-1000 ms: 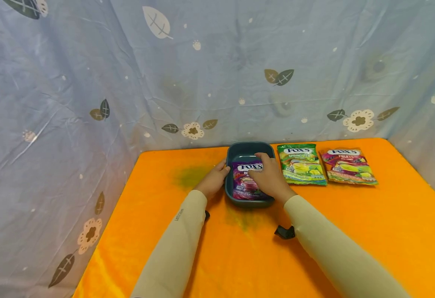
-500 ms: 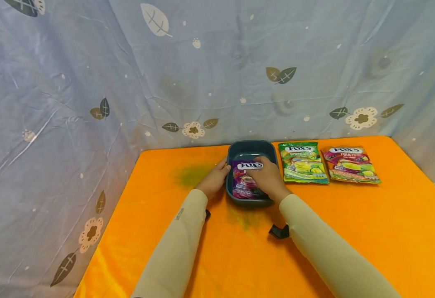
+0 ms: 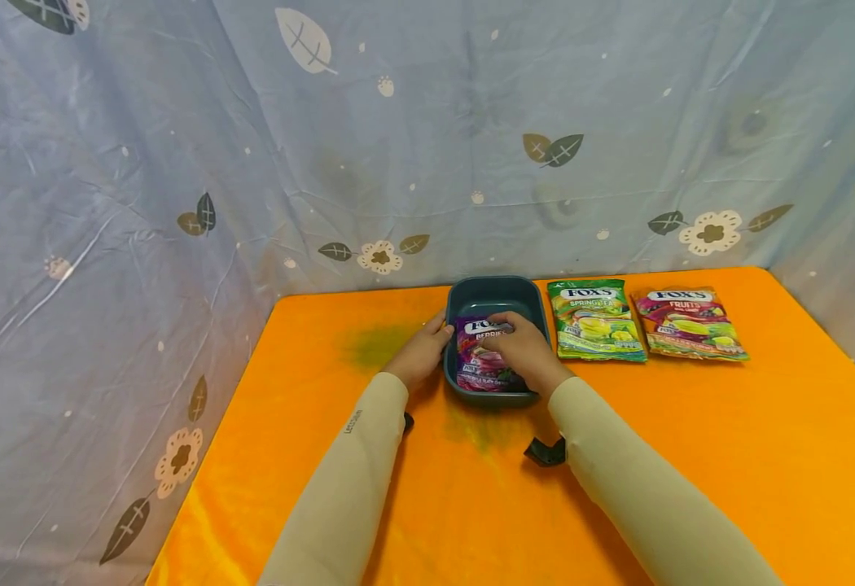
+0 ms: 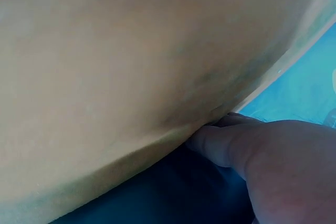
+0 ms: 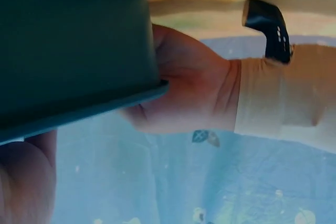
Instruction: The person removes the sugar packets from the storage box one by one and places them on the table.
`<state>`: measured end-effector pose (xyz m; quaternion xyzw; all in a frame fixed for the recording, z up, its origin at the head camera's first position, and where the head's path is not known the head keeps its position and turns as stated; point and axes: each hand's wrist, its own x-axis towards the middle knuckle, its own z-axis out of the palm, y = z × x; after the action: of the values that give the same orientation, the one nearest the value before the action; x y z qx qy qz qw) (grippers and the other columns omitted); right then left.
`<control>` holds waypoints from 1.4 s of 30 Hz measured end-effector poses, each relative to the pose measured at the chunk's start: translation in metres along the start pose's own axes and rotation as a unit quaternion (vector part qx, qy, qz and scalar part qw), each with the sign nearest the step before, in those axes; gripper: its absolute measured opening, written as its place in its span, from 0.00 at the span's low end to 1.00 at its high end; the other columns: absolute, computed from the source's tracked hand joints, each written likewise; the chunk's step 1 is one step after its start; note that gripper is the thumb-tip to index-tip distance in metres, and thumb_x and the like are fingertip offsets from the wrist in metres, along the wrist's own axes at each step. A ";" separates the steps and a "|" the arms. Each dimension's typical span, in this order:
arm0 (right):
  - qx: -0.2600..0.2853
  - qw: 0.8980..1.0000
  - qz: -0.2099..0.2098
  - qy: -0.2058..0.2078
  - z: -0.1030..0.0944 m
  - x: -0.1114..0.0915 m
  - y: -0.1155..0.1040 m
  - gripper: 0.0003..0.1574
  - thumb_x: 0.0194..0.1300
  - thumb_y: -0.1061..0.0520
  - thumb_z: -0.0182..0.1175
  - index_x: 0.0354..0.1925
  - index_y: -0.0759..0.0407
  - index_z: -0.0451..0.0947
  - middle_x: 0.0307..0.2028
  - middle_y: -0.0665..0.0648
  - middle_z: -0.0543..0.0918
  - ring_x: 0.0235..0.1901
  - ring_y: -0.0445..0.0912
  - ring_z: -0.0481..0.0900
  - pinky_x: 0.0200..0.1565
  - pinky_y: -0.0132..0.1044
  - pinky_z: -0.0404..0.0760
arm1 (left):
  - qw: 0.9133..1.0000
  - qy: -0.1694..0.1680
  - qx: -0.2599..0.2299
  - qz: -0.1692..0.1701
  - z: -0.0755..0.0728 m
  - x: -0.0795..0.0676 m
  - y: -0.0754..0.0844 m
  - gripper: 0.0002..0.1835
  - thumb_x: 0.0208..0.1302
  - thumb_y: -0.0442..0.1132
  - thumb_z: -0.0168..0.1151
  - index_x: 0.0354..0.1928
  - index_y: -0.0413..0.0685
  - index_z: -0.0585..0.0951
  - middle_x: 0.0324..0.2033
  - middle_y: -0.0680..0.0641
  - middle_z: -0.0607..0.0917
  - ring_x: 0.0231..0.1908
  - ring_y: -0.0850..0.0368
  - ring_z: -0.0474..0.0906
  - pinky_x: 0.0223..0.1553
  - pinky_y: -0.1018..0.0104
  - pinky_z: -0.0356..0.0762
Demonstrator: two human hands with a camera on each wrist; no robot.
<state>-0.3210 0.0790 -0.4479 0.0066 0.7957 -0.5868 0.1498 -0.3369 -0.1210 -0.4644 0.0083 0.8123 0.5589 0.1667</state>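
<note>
A dark blue-green rectangular tub stands near the back of the orange-covered table. Inside it lies a purple FOX'S Berries candy packet, face up. My left hand grips the tub's left wall, thumb at the rim; its other fingers are mostly hidden. Over the tub, my right hand has its thumb and curled forefinger on the packet's upper part, covering some lettering. In the right wrist view, the tub's outer wall hides most of the right hand, while the left hand holds the far end.
A green FOX'S Spring Tea packet lies just right of the tub. Beside it is a red FOX'S Fruits packet. A grey-blue patterned curtain hangs along the table's back edge.
My right hand's fingers have drawn back a little from the tub's far end and now cover part of the packet's logo. The left hand stays on the tub.
</note>
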 end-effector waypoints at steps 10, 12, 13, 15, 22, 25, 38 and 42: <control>-0.003 0.997 -0.010 -0.071 0.000 0.001 0.001 0.40 0.61 0.54 0.67 0.68 0.41 0.65 0.57 0.58 0.69 0.46 0.55 0.75 0.42 0.43 0.80 | 0.999 -0.005 -0.033 0.000 0.000 0.003 0.000 0.27 0.76 0.51 0.42 0.74 0.71 0.54 0.70 0.54 0.61 0.66 0.52 0.58 0.65 0.51 0.55; -0.017 0.997 -0.009 -0.073 0.000 0.002 0.002 0.37 0.61 0.54 0.66 0.67 0.39 0.66 0.57 0.57 0.69 0.46 0.55 0.74 0.43 0.43 0.79 | 1.000 -0.002 -0.022 -0.009 0.000 0.003 0.000 0.27 0.75 0.53 0.42 0.74 0.73 0.54 0.70 0.55 0.60 0.68 0.53 0.55 0.66 0.50 0.53; -0.023 0.997 -0.008 -0.073 -0.001 0.002 0.003 0.36 0.61 0.54 0.66 0.66 0.38 0.67 0.57 0.57 0.69 0.46 0.55 0.74 0.43 0.43 0.79 | 1.000 -0.001 -0.018 -0.011 0.000 0.003 0.000 0.27 0.75 0.53 0.42 0.74 0.74 0.54 0.70 0.55 0.59 0.68 0.53 0.54 0.66 0.50 0.51; -0.029 0.997 -0.008 -0.076 -0.001 0.003 0.004 0.36 0.62 0.54 0.66 0.65 0.38 0.68 0.58 0.56 0.68 0.47 0.55 0.73 0.44 0.44 0.79 | 1.000 0.001 -0.016 -0.016 0.000 0.003 0.000 0.27 0.75 0.54 0.42 0.73 0.74 0.54 0.71 0.56 0.59 0.69 0.52 0.52 0.66 0.49 0.50; -0.048 0.994 -0.017 -0.096 0.000 0.002 0.006 0.39 0.58 0.53 0.69 0.66 0.40 0.68 0.59 0.58 0.67 0.48 0.56 0.71 0.46 0.44 0.78 | 1.000 -0.004 -0.015 -0.005 0.000 0.002 0.000 0.27 0.75 0.53 0.42 0.74 0.74 0.54 0.70 0.56 0.59 0.69 0.53 0.52 0.67 0.49 0.48; -0.055 0.994 -0.036 -0.087 0.000 0.001 0.007 0.36 0.59 0.55 0.68 0.64 0.40 0.70 0.59 0.58 0.67 0.48 0.56 0.71 0.46 0.44 0.78 | 1.000 -0.007 -0.021 -0.005 0.001 0.001 0.001 0.27 0.75 0.53 0.42 0.74 0.74 0.54 0.71 0.55 0.58 0.69 0.52 0.53 0.67 0.50 0.49; -0.022 0.995 -0.081 -0.051 0.002 -0.004 0.007 0.34 0.62 0.58 0.66 0.63 0.35 0.71 0.58 0.55 0.68 0.44 0.54 0.75 0.43 0.43 0.80 | 1.000 -0.008 -0.023 -0.005 0.001 -0.001 0.001 0.27 0.75 0.54 0.42 0.74 0.74 0.53 0.71 0.55 0.58 0.68 0.52 0.55 0.66 0.50 0.51; -0.003 0.995 -0.093 -0.043 0.001 -0.005 0.008 0.33 0.62 0.58 0.66 0.62 0.33 0.72 0.59 0.55 0.67 0.43 0.54 0.76 0.42 0.42 0.81 | 1.000 -0.006 -0.021 -0.001 0.001 0.000 0.001 0.28 0.74 0.55 0.42 0.73 0.75 0.54 0.70 0.55 0.59 0.66 0.53 0.57 0.66 0.51 0.53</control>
<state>-0.3148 0.0814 -0.4546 -0.0936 0.7875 -0.5954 0.1286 -0.3363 -0.1194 -0.4638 0.0070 0.7992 0.5758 0.1725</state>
